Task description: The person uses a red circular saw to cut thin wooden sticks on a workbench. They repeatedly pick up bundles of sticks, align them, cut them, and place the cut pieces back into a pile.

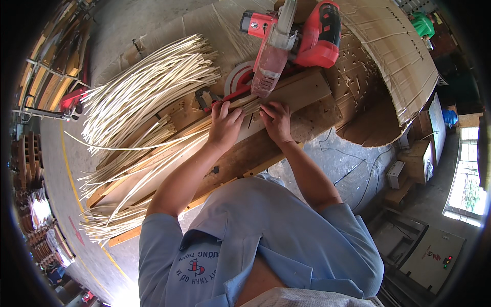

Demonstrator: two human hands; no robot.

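Observation:
Pale, thin rattan canes [248, 108] lie in a bundle along the wooden fence, under the lowered guard of a red and black mitre saw [268, 71]. My left hand [225, 124] is closed over the bundle just left of the blade guard, with the long canes trailing away to the lower left. On the other side of the guard, my right hand [277, 123] curls its fingers against the bundle's right end. Its fingertips are partly hidden, and both hands are close to the saw. The blade itself is covered by the guard.
A large heap of cut canes [153, 87] lies left of the saw on the wooden bench [225, 174]. More long canes [117, 220] hang past its left end. An open cardboard box [394, 66] curves behind the right side, with cut scraps inside. Cables [365, 163] cross the floor.

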